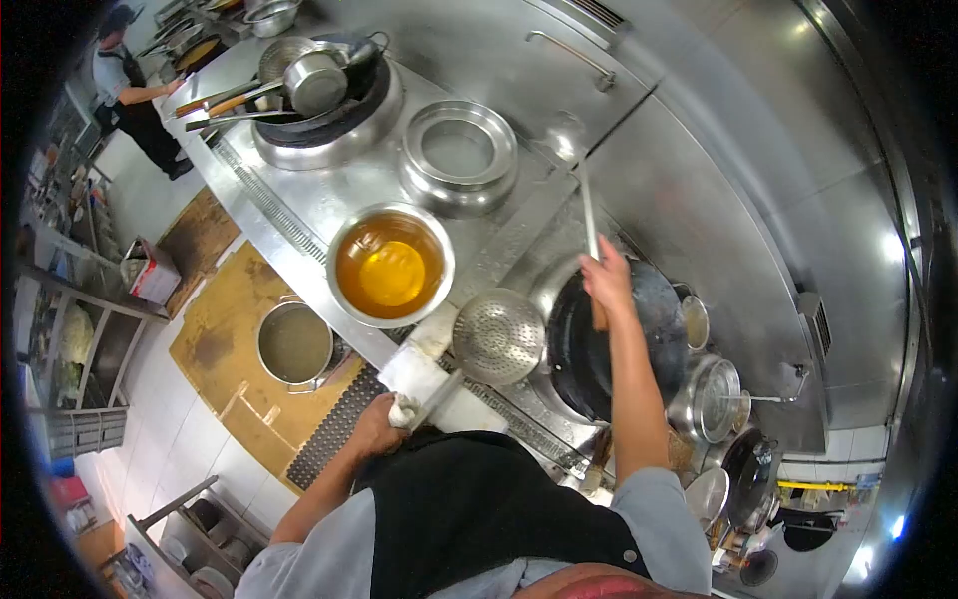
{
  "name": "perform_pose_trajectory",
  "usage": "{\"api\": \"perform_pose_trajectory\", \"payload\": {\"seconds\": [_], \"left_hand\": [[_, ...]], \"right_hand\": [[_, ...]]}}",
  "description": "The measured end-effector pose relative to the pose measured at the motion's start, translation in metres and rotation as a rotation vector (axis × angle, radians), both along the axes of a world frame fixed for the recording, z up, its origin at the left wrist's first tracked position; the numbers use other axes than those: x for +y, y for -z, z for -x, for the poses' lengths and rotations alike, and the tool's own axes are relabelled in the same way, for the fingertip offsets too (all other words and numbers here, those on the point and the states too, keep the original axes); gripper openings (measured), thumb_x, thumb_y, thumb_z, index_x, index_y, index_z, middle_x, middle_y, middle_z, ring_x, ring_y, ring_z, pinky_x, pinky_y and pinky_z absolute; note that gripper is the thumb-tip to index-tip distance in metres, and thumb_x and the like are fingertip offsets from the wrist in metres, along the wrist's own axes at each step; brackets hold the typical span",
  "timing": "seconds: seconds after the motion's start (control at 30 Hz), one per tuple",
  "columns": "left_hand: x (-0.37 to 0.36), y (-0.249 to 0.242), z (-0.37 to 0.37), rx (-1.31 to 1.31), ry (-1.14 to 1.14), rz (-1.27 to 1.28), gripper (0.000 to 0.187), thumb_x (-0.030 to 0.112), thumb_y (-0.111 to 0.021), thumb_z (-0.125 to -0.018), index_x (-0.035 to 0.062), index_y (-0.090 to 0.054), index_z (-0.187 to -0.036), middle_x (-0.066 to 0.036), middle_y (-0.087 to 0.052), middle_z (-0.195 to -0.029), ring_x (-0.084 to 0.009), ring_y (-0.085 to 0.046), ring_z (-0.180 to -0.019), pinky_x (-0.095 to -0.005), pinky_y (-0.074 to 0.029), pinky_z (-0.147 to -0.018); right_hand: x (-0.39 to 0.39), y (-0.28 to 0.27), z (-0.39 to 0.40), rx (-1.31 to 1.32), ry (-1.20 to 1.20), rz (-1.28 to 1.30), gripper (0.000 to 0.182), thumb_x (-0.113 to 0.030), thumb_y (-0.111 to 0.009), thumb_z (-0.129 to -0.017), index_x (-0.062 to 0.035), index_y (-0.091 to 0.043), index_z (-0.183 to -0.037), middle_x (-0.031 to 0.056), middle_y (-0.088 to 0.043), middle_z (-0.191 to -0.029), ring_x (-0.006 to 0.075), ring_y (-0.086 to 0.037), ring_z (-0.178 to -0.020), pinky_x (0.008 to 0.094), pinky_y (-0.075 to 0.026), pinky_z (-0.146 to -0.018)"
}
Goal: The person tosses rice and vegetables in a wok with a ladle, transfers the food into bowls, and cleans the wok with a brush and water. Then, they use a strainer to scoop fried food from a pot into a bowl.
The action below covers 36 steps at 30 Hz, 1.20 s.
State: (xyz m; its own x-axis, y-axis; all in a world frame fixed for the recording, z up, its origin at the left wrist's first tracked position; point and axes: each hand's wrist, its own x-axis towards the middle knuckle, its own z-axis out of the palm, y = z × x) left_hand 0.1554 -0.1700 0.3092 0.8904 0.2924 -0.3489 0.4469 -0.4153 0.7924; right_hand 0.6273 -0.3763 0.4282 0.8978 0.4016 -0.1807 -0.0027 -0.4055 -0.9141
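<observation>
My right hand [607,282] is closed around the handle of a long ladle [587,195]. The ladle's bowl points away from me, near the steel back wall, and the wooden end of its handle shows below my fist. Under my right forearm sits a large black wok [579,349]. My left hand [377,429] is closed near my waist, with a bunched white cloth [403,410] at its fingers. From there a handle runs up to a round perforated skimmer [499,336], which is held level beside the wok. Left of the skimmer stands a steel bowl [334,265] of amber liquid.
A steel pot [297,342] of cloudy liquid stands low on the left. Behind are a round steel burner ring [461,118] and a wok [329,128] stacked with pans. Several pots and a strainer crowd the right. A co-worker [135,95] stands far left.
</observation>
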Motion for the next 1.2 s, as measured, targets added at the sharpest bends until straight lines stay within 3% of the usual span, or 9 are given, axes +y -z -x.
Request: {"api": "perform_pose_trajectory", "payload": {"seconds": [0.1, 0.17, 0.3, 0.4, 0.5, 0.7, 1.0, 1.03, 1.2], "left_hand": [[0.037, 0.014, 0.034, 0.179, -0.234, 0.169, 0.066, 0.020, -0.082, -0.072, 0.0056, -0.057, -0.132, -0.024, -0.066, -0.124, -0.0417, -0.060, -0.122, -0.0469, -0.048, -0.104], [0.053, 0.000, 0.058, 0.269, -0.283, 0.086, 0.066, 0.014, -0.079, -0.074, 0.0060, -0.054, -0.134, -0.024, -0.066, -0.124, -0.0435, -0.061, -0.120, -0.0473, -0.048, -0.102], [0.054, 0.088, 0.171, 0.350, -0.471, 0.057, 0.059, 0.012, -0.081, -0.074, 0.0045, -0.059, -0.129, -0.020, -0.071, -0.114, -0.0378, -0.068, -0.108, -0.0463, -0.054, -0.090], [0.042, 0.149, 0.250, 0.534, -0.397, 0.020, 0.046, 0.019, -0.079, -0.079, 0.0034, -0.065, -0.120, -0.021, -0.073, -0.109, -0.0403, -0.069, -0.106, -0.0483, -0.055, -0.088], [0.013, 0.176, 0.323, 0.545, -0.374, -0.007, 0.036, 0.031, -0.075, -0.083, 0.0082, -0.073, -0.110, -0.021, -0.075, -0.100, -0.0407, -0.072, -0.094, -0.0481, -0.057, -0.081], [0.018, 0.226, 0.361, 0.688, -0.075, -0.050, 0.037, 0.038, -0.073, -0.084, 0.0111, -0.074, -0.110, -0.020, -0.075, -0.098, -0.0392, -0.073, -0.092, -0.0480, -0.058, -0.080], [0.068, 0.265, 0.225, 0.582, 0.075, -0.308, 0.037, 0.040, -0.075, -0.083, 0.0123, -0.074, -0.108, -0.019, -0.075, -0.098, -0.0381, -0.073, -0.093, -0.0480, -0.058, -0.081], [0.064, 0.252, 0.206, 0.530, -0.202, -0.157, 0.041, 0.037, -0.077, -0.080, 0.0085, -0.072, -0.109, -0.021, -0.075, -0.099, -0.0401, -0.073, -0.095, -0.0481, -0.058, -0.082], [0.044, 0.254, 0.193, 0.427, -0.562, 0.023, 0.052, 0.030, -0.084, -0.073, -0.0006, -0.068, -0.112, -0.025, -0.074, -0.103, -0.0440, -0.070, -0.101, -0.0485, -0.057, -0.084]], "right_hand": [[0.123, 0.071, -0.019, -0.273, -0.073, 0.158, 0.060, -0.019, -0.070, -0.090, -0.0054, -0.053, -0.145, 0.0156, -0.073, -0.098, 0.0238, -0.071, -0.073, 0.0391, -0.055, -0.064], [0.188, 0.127, -0.045, -0.634, -0.157, 0.164, 0.048, -0.015, -0.071, -0.091, -0.0019, -0.058, -0.136, 0.0094, -0.068, -0.076, 0.0200, -0.059, -0.054, 0.0374, -0.045, -0.047], [0.280, 0.099, -0.043, 0.282, -0.196, 0.324, 0.017, -0.019, -0.066, -0.094, -0.0034, -0.064, -0.100, 0.0099, -0.068, -0.079, 0.0183, -0.064, -0.061, 0.0335, -0.047, -0.050], [0.293, 0.117, -0.017, 1.090, 0.021, -0.689, 0.020, -0.018, -0.059, -0.100, -0.0110, -0.051, -0.083, -0.0013, -0.053, -0.069, 0.0088, -0.051, -0.052, 0.0260, -0.042, -0.048], [0.272, 0.118, 0.031, 1.253, 0.068, -1.127, 0.014, -0.020, -0.057, -0.103, -0.0072, -0.053, -0.101, -0.0028, -0.052, -0.072, 0.0063, -0.050, -0.053, 0.0230, -0.041, -0.049], [0.178, 0.071, 0.073, 1.107, 0.002, -1.193, 0.024, -0.021, -0.058, -0.104, -0.0060, -0.053, -0.121, -0.0033, -0.052, -0.075, 0.0058, -0.049, -0.054, 0.0226, -0.041, -0.050], [0.002, 0.020, 0.022, 0.480, 0.041, -0.047, 0.022, -0.015, -0.066, -0.096, -0.0095, -0.058, -0.116, -0.0010, -0.054, -0.071, 0.0110, -0.049, -0.049, 0.0300, -0.041, -0.043], [-0.002, 0.011, 0.014, 0.410, 0.019, 0.091, 0.023, -0.013, -0.065, -0.096, -0.0086, -0.059, -0.117, -0.0011, -0.052, -0.070, 0.0114, -0.049, -0.047, 0.0302, -0.041, -0.041], [0.044, 0.004, 0.026, -0.014, 0.149, 0.167, 0.068, -0.010, -0.065, -0.095, -0.0080, -0.038, -0.158, 0.0026, -0.056, -0.073, 0.0129, -0.051, -0.052, 0.0300, -0.043, -0.047]]}}
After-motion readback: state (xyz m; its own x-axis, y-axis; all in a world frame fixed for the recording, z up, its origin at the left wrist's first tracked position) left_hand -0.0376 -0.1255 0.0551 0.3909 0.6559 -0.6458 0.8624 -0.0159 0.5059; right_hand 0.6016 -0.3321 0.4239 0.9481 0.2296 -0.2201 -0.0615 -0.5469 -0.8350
